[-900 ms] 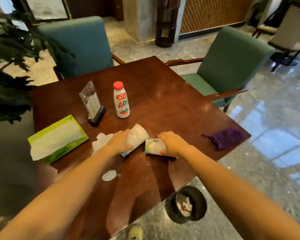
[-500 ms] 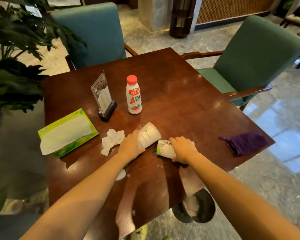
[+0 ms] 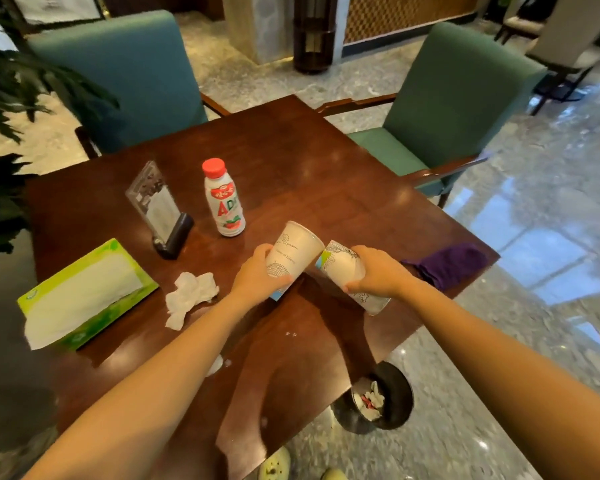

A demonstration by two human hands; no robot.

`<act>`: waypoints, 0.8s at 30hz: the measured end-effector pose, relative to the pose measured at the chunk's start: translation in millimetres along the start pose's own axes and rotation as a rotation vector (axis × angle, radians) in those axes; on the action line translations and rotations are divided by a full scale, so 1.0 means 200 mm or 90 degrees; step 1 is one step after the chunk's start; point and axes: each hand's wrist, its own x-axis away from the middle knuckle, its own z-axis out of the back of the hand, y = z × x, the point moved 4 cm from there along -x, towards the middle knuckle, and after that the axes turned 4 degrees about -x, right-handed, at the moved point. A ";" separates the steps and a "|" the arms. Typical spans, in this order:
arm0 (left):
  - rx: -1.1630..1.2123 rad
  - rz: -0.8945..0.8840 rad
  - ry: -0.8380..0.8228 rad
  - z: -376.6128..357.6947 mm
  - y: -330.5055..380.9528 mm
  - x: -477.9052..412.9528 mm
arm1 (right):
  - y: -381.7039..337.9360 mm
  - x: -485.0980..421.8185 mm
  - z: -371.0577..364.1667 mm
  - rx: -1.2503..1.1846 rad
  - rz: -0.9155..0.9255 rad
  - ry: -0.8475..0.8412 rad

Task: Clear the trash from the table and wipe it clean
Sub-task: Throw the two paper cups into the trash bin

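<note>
having lifted off table (image 3: 326, 174), left hand (image 3: 257, 284) grips one cup (image 3: 293, 252), right hand (image 3: 380, 275) another cup (image 3: 342, 268).

Left hand (image 3: 257, 277) grips paper cup (image 3: 293, 252); right hand (image 3: 378, 275) grips second cup (image 3: 343, 268), above table (image 3: 326, 188).

The left arm (image 3: 160, 382) and the right arm (image 3: 482, 348) are bare. The feet wear pale yellow-green shoes (image 3: 274, 466) with dark dots.

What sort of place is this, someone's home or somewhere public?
Most likely a cafe or hotel lounge: an acrylic sign stand sits on the dark wooden table, a teal armchair and a green armchair stand beside it, and the floor is polished stone.
</note>
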 end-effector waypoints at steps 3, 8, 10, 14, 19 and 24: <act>0.016 -0.051 -0.034 -0.11 0.19 -0.01 | 0.19 0.13 0.09 -0.047 -0.050 0.036; 0.015 -0.117 -0.108 -0.40 0.50 0.00 | 0.55 0.40 0.15 -0.119 -0.158 0.096; 0.009 -0.126 -0.137 -0.52 0.60 0.02 | 0.68 0.52 0.14 -0.158 -0.200 0.108; 0.036 -0.115 -0.205 -0.81 0.75 0.14 | 0.93 0.74 0.07 -0.234 -0.271 0.147; 0.087 -0.060 -0.286 -1.21 0.78 0.35 | 1.22 0.95 -0.17 -0.315 -0.380 0.117; 0.075 0.026 -0.338 -1.59 0.69 0.42 | 1.46 1.02 -0.50 -0.422 -0.475 0.103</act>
